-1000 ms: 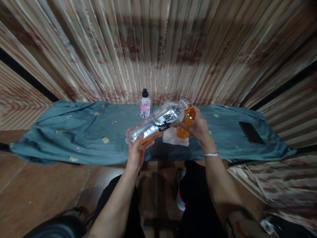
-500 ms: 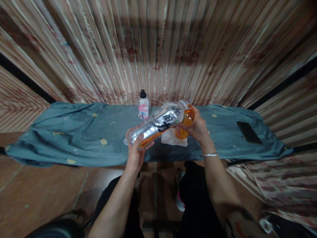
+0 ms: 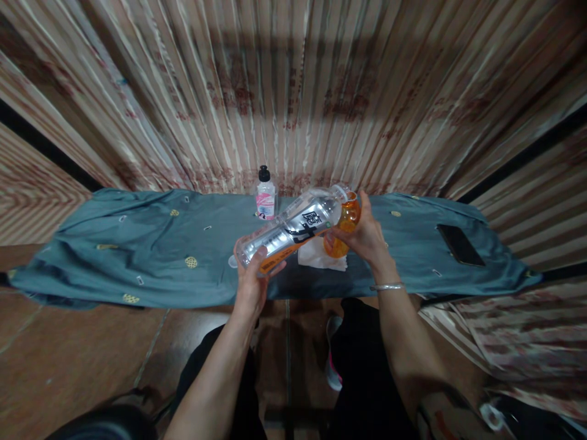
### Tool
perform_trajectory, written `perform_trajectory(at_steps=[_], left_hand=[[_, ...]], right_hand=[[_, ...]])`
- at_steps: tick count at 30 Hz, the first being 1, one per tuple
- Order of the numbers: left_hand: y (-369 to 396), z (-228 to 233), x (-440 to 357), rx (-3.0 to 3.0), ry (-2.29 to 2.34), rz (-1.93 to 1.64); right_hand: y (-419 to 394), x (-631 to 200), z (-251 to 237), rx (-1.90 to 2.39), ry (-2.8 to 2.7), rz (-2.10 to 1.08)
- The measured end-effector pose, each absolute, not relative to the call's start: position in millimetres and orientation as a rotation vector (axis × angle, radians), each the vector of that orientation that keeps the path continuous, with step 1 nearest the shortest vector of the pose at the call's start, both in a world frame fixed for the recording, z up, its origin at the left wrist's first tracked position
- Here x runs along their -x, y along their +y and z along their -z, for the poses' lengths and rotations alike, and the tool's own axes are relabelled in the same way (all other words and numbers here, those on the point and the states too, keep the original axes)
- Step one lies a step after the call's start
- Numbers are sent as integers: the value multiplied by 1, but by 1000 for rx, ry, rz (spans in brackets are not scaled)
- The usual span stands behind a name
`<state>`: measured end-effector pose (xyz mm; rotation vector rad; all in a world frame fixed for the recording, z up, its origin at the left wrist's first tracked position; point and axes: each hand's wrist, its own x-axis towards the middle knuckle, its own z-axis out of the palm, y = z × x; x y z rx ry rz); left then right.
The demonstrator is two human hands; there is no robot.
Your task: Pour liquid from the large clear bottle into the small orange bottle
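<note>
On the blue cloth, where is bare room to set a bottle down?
The widest bare patch of the blue cloth lies left of the small pump bottle. A smaller one lies between the right hand and the black phone. The middle is crowded: left hand, clear bottle, orange bottle, white tissue.

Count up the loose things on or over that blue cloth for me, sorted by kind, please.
Bottles: 2, the large clear bottle tilted in the left hand and the small black-capped bottle standing at the back.
Orange glass: 1, the orange glass in the right hand.
White tissue: 1, the tissue.
Phone: 1, the dark phone.
Total: 5
</note>
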<state>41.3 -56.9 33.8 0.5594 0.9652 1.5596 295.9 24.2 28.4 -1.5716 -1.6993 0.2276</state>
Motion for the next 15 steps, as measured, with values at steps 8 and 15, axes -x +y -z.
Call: perform_trajectory(at_steps=[8, 15], left_hand=[[-58, -35, -41, -567, 982, -1559], [-58, -35, -42, -575, 988, -1567]], right_hand=[[21, -293, -33, 1571, -1688, -243], [22, -294, -32, 1561, -1680, -223]])
